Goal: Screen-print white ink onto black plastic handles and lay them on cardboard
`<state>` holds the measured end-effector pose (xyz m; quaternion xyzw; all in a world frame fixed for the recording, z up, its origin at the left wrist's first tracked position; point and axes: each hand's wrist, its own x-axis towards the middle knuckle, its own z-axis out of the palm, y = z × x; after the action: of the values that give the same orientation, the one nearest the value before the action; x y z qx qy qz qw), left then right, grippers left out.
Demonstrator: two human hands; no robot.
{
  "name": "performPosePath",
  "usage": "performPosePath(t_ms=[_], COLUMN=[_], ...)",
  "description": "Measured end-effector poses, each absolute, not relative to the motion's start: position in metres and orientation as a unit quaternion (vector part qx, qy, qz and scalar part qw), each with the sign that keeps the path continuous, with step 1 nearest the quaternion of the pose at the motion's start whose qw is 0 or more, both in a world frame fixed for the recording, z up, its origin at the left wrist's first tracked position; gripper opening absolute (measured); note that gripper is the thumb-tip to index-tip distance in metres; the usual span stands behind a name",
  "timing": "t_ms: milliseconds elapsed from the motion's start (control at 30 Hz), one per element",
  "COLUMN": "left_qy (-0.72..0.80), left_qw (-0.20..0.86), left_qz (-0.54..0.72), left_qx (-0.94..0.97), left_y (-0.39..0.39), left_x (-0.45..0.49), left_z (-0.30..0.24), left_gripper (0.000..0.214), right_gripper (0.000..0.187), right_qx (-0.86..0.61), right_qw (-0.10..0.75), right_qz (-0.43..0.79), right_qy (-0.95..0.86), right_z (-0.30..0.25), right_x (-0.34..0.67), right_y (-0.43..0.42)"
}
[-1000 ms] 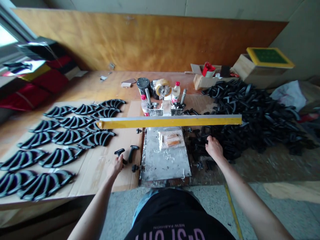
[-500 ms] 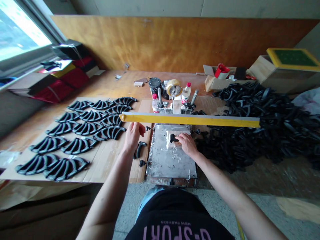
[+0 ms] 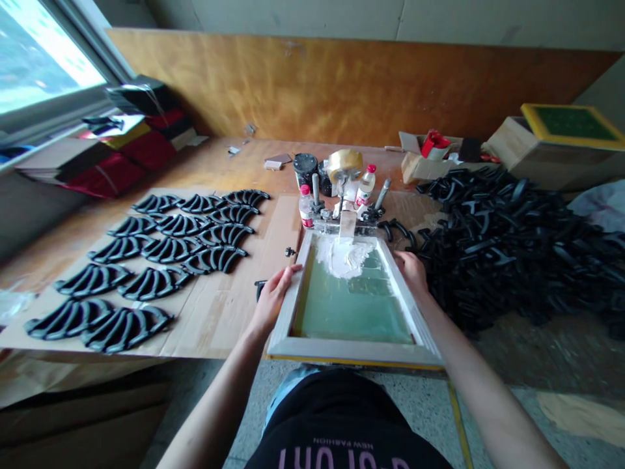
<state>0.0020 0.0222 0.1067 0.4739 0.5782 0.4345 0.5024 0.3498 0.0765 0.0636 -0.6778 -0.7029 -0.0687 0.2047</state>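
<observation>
A screen printing frame [image 3: 354,348] with a pale rim and green mesh lies lowered in front of me, covering the metal plate. My left hand [image 3: 277,296] grips its left side, fingertips over the rim. On the opposite side, my right hand [image 3: 413,272] holds the right rim, its fingers partly hidden. Thick white ink [image 3: 344,257] is smeared over the far end of the mesh, below a pale scraper blade [image 3: 347,226]. A black curved handle [image 3: 260,288] shows partly beside my left hand. The handle under the frame is hidden.
Fanned rows of black handles [image 3: 156,283] cover cardboard at left. A large heap of black handles [image 3: 498,254] lies at right. Behind the frame are clamps, a tape roll [image 3: 344,164], red-capped bottles [image 3: 366,185] and a black tub [image 3: 305,170]. Boxes [image 3: 512,146] stand at back right.
The screen printing frame has swung down from a raised position onto the plate. My right hand has left the black handle on the plate and moved to the frame's right rim.
</observation>
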Motion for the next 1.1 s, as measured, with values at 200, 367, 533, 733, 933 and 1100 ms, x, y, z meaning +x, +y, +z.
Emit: performPosePath(t_ms=[200, 367, 533, 733, 933, 1100], left_qy=[0.606, 0.612, 0.617, 0.617, 0.607, 0.609], left_qw=[0.546, 0.539, 0.537, 0.53, 0.559, 0.568], left_qz=[0.376, 0.363, 0.358, 0.366, 0.373, 0.369], left_qx=[0.44, 0.451, 0.451, 0.453, 0.424, 0.412], left_y=[0.012, 0.014, 0.013, 0.013, 0.012, 0.01], left_x=[0.0, 0.0, 0.002, 0.003, 0.001, 0.001], left_z=[0.025, 0.007, 0.011, 0.012, 0.016, 0.039], left_gripper=[0.074, 0.073, 0.068, 0.068, 0.07, 0.07], right_gripper=[0.053, 0.016, 0.015, 0.013, 0.019, 0.012], right_qx=[-0.571, -0.554, -0.416, -0.35, -0.369, -0.424], right_qw=[0.254, 0.113, 0.079, 0.1, 0.186, 0.19], right_qz=[-0.028, 0.044, 0.052, 0.101, 0.053, 0.087], right_qy=[-0.78, -0.824, -0.905, -0.926, -0.909, -0.881], right_z=[0.094, 0.085, 0.078, 0.089, 0.065, 0.084], right_x=[0.291, 0.248, 0.262, 0.273, 0.267, 0.264], right_y=[0.13, 0.14, 0.094, 0.084, 0.07, 0.095])
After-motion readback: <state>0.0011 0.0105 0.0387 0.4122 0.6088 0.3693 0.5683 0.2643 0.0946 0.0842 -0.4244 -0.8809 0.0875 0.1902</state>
